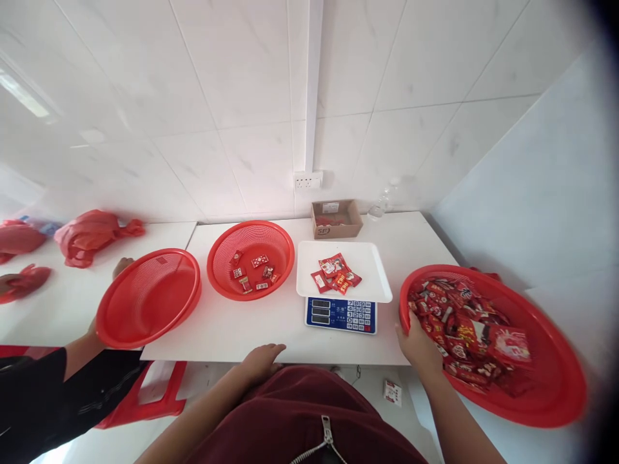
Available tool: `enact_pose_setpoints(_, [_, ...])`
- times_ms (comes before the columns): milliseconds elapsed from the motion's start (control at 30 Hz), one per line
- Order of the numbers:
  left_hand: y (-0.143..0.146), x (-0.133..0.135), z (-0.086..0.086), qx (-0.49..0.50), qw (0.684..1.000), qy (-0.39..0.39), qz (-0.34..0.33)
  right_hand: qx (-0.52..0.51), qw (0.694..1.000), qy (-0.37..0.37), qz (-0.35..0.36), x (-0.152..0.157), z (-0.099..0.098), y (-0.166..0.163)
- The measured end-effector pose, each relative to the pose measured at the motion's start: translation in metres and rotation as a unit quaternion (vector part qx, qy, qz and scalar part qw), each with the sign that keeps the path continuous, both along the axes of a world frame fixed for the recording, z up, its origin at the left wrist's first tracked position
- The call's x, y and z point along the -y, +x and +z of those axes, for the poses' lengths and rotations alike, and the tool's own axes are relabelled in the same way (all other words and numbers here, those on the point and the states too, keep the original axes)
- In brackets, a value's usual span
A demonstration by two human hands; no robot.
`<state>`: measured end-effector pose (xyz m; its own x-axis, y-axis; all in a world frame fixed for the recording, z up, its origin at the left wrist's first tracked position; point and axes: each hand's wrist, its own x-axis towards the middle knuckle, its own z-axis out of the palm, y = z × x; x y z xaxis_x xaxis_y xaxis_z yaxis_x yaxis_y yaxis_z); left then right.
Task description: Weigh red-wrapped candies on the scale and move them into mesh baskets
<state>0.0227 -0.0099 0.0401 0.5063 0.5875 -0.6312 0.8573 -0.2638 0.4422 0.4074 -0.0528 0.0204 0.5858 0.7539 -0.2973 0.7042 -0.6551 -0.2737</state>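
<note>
Right hand point(420, 348): closed on the near-left rim of the large basket point(546, 393), fingers hooked over the edge. The basket reaches out to the right of this hand, past the table point(271, 328) end; what bears it from below cannot be seen. Red snack packets point(476, 338) lie heaped inside, just beyond the fingers.

Left hand point(261, 362): at the table's front edge, close against the clothing, index finger extended. Nothing seen in it; underside hidden, so cannot tell how far the other fingers are curled.

Step in hand (judged): steadying or shifting the loaded basket by its rim. Next move with it would call for a firm rim grip, probably a second support too, and a level carry so packets do not spill.

Left of the right hand: a scale point(341, 314), a few loose packets point(333, 274) on its white tray point(372, 270). Ahead of the left hand: a round basket point(251, 241) with several packets.
</note>
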Motion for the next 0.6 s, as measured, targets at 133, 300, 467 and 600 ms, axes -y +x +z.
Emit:
enact_pose_setpoints(133, [0.004,-0.006,-0.002,0.006,1.0,0.005,-0.012,0.014,0.999,-0.022,-0.024,-0.006,0.012,-0.007])
enact_pose_setpoints(300, [0.006,-0.008,-0.008,0.031,0.999,0.023,-0.012,0.034,0.999,-0.006,-0.025,-0.005,0.013,-0.01])
enact_pose_setpoints(467, [0.003,-0.04,0.002,0.096,0.959,0.239,0.118,0.024,0.999,-0.032,-0.033,-0.005,0.011,-0.01])
enact_pose_setpoints(600, [-0.021,-0.098,0.017,0.014,0.881,0.387,0.271,0.023,0.999,-0.029,-0.035,-0.006,0.011,-0.01])
